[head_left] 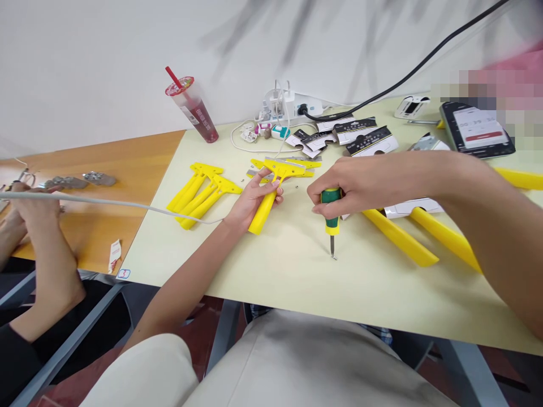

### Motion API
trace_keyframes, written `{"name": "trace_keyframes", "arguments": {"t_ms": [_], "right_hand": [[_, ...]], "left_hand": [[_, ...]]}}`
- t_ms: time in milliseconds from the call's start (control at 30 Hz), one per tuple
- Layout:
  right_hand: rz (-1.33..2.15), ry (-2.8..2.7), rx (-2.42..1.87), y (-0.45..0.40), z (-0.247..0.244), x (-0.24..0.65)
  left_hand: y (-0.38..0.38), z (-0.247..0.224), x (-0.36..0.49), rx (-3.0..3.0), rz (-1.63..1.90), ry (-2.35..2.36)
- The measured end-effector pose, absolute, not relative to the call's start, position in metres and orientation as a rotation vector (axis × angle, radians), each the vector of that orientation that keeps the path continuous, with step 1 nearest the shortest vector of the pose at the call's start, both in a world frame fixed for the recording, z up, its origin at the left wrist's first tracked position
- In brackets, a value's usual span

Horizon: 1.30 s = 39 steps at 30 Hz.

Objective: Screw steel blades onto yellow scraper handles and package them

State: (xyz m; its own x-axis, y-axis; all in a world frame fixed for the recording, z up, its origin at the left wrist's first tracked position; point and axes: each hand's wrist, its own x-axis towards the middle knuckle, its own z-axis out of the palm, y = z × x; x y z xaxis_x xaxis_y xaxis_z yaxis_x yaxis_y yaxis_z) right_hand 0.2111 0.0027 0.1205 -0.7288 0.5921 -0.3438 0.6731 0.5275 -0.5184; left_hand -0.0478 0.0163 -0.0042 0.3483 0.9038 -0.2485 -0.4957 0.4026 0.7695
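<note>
Going left to right, with the yellow scraper [267,206] in the left hand as my landmark: way off to its left, at the wooden table [91,195], there's a co-worker's hand [36,206]. Closer in, left of and behind the scraper, a cup with a red straw [197,116] is standing on the desk [271,271]. Just left of the scraper there's a bunch of matching yellow scrapers [203,195] all bunched together.

Then the scraper itself: the left hand [253,196] has it gripped near the top of the handle, thumb across it, so the head sticks out past the fingers and the handle end points back toward the person. Right behind it are more yellow heads [313,164], and further back a white power strip [313,106].

Just right of the scraper, and apart from it, the right hand [345,183] is wrapped around a green-and-yellow screwdriver [332,223], shaft down. Something tiny and shiny sits at the tip, too small to tell what. Right of and behind the scraper are some black-and-white cards [360,133], then far right a phone [478,131].
</note>
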Motion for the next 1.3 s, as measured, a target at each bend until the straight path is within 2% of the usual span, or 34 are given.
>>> {"name": "trace_keyframes", "arguments": {"t_ms": [500,933,1300], "right_hand": [[-0.977,2.744,1.156,0.003,0.132,0.232],[-0.569,3.038,1.722,-0.009,0.169,0.26],[-0.454,3.27,1.637,0.005,0.153,0.257]], "left_hand": [[0.018,-0.008,-0.048,0.656,1.0,0.772],[0.007,0.003,-0.044,0.628,0.837,0.721],[0.0,0.018,-0.041,0.669,0.764,0.726]]}}
